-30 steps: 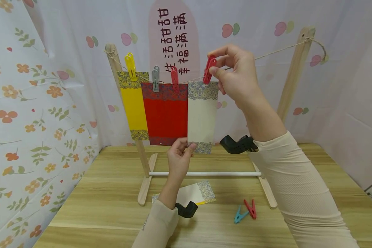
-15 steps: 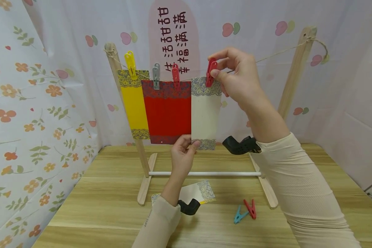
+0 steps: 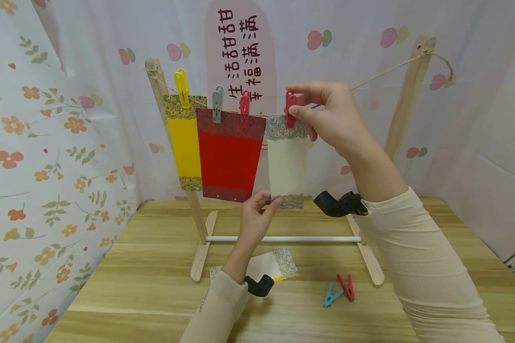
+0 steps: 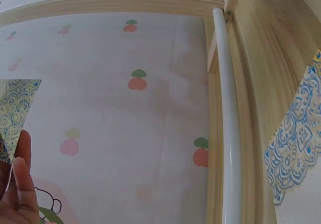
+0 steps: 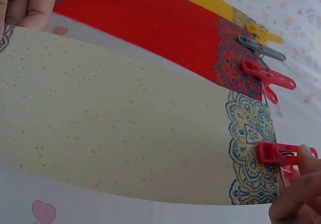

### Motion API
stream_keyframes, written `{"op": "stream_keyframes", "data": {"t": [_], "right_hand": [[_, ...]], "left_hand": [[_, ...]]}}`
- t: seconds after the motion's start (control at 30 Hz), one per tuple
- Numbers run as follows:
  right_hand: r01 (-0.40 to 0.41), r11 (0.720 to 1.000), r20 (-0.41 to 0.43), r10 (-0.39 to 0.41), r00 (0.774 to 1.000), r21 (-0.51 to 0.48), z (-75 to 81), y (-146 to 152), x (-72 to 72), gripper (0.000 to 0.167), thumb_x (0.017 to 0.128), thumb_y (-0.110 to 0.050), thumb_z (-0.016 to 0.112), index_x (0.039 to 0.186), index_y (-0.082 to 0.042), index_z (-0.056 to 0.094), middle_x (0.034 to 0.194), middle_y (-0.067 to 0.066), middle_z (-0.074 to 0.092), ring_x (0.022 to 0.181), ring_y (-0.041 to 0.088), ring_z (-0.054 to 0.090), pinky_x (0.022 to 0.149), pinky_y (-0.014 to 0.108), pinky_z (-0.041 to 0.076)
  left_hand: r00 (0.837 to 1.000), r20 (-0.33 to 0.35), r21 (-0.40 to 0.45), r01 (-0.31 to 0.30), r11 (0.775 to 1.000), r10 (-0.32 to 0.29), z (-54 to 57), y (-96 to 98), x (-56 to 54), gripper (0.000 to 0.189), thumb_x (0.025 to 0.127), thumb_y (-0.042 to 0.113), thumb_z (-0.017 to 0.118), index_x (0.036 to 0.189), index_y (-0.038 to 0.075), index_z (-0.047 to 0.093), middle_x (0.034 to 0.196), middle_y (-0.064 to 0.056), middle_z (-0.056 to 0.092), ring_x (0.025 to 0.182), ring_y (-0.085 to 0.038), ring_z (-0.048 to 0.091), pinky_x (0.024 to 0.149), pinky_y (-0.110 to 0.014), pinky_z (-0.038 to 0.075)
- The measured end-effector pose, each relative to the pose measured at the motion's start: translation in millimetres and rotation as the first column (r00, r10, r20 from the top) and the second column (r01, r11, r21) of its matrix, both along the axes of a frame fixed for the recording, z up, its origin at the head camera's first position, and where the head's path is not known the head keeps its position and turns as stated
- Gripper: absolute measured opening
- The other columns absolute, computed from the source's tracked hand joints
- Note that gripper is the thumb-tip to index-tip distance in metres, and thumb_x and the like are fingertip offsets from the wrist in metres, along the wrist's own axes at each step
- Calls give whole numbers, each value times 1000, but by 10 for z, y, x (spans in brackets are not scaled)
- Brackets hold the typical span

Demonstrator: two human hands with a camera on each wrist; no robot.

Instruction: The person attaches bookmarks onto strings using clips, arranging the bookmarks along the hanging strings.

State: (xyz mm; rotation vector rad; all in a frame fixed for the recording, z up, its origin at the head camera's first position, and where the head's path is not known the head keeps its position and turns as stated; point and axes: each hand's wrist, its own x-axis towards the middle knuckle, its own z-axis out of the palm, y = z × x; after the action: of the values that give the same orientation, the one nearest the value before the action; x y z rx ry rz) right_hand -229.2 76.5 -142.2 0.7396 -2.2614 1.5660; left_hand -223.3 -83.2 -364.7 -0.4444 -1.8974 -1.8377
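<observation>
A cream paper card [image 3: 286,164] with blue-patterned ends hangs upright at the string. My left hand [image 3: 257,213] pinches its lower left corner between thumb and fingers. At its top edge, my right hand [image 3: 335,113] grips a red clothespin [image 5: 275,153], whose jaws sit over the patterned band. To the left, a red card [image 3: 229,159] hangs from a grey clothespin [image 3: 217,104] and another red clothespin [image 3: 245,109]. Farther left is a yellow card [image 3: 184,147] under a yellow clothespin [image 3: 181,89].
The string [image 3: 386,74] runs between two wooden posts [image 3: 407,97], joined low down by a white rod [image 3: 309,239]. On the table lie patterned cards [image 3: 266,266], partly behind the left forearm, plus a blue clothespin [image 3: 332,296] and a red one [image 3: 347,287].
Both hands and the cream card have shifted slightly right. The red clothespin has turned more upright and now sits lower over the card's top band. A gap shows between cream and red cards.
</observation>
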Motion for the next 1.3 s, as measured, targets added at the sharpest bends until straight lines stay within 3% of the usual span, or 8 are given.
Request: {"op": "stream_keyframes", "data": {"t": [0.27,0.47,0.63,0.8,0.9,1.0,1.2,1.3], "right_hand": [[-5,999,1,5,1000,-37,-26,33,44,43,94,-6,66,136,-12,62,120,13,69,46,16,55,53,22,46],[-43,988,-22,40,999,-148,-115,103,95,38,93,-6,66,131,-10,65,114,4,71,48,19,58,51,22,44],[-30,989,-30,26,999,-147,-229,218,188,34,94,-10,67,128,-15,67,115,-2,72,52,17,60,40,26,31],[18,997,-10,-19,1000,-70,-390,382,281,32,95,-18,68,127,-21,68,115,-11,71,60,13,63,34,29,30],[0,999,-34,-2,999,-54,-523,481,288,31,95,-15,68,125,-19,69,111,-15,72,62,11,64,45,26,41],[-8,1000,-55,7,998,-16,-690,578,291,30,94,-13,69,124,-17,70,108,-18,72,68,9,65,57,23,41],[0,996,-32,3,999,93,-1071,772,298,29,94,-13,68,124,-14,69,108,-22,71,79,8,63,59,20,43],[-18,990,6,18,1000,138,-1258,855,284,29,95,-14,67,124,-12,69,108,-23,70,83,9,63,68,19,49]], "left_hand": [[998,43,-60,51,997,-49,-83,-62,13,12,93,7,68,98,-3,66,94,-25,71,88,-32,71,72,-23,56],[987,130,-150,113,982,-94,-158,-111,53,14,94,12,67,100,0,68,95,-21,74,87,-19,71,74,-21,54],[960,223,-261,226,939,-170,-193,-162,143,14,97,14,64,103,2,69,95,-17,75,87,-18,71,74,-22,54],[947,271,-354,263,898,-171,-183,-256,258,12,97,17,65,104,8,70,98,-12,76,90,-19,71,75,-26,55],[945,300,-426,257,867,-133,-186,-342,327,13,97,21,66,104,12,71,99,-6,75,91,-16,68,77,-28,53],[946,306,-495,252,832,-105,-209,-439,383,12,96,20,66,104,12,71,100,-2,73,93,-16,66,77,-28,53],[949,303,-575,256,777,-87,-259,-612,442,11,97,15,65,105,11,71,105,-6,72,98,-19,64,80,-33,55],[945,321,-597,260,759,-72,-261,-665,463,14,96,15,65,107,9,72,109,-7,72,102,-22,64,81,-36,54]]}}
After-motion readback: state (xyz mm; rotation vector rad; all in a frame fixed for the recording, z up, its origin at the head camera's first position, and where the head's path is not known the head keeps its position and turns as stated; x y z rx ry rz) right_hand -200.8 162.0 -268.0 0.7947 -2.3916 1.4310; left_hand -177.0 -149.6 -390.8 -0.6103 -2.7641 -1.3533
